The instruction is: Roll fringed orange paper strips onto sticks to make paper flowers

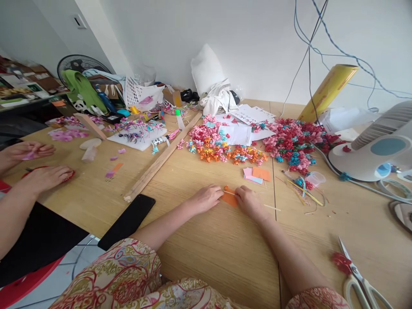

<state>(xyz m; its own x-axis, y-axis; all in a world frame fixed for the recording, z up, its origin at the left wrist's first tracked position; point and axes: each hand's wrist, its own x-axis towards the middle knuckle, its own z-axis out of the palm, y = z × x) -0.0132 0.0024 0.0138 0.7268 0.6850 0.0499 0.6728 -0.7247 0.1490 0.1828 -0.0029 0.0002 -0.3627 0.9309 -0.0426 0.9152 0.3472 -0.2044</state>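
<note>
Clock centred on the small orange paper piece [230, 200], which lies low over the wooden tabletop [206, 249], between the wearer's two hands.

Left hand [208, 198], 9 o'clock: fingers curled, thumb and fingertips seemingly pinching the paper's left side and one end of a thin pale stick [229, 192]. Right hand [249, 201], 3 o'clock: bunched, apparently pinching stick and paper opposite; its exact fingertip contact is hidden. The stick crosses the paper, so the two-sided hold probably keeps it straight and the sheet taut. A pale length [272, 207] shows beyond the right hand; whether it is the same stick, cannot tell.

Small orange and pastel paper slips [261, 174] sit at 1–2 o'clock, presumably for easy reach. The multicoloured heap of folded paper blossoms [209, 146] is pushed back towards 12, likely sparing the near wood. Long raw-wood bar [164, 155] slants across 10 o'clock, perhaps a divider from a co-worker's hands [49, 178] at 9.

Edges and room: open wood between the forearms at 6, the near edge hidden by patterned clothing. Black phone [127, 221] at 8–9, near end by the table's edge, limits leftward sweep. Pale-handled scissors [357, 274] at 4, clear of the right forearm, wood between.
</note>
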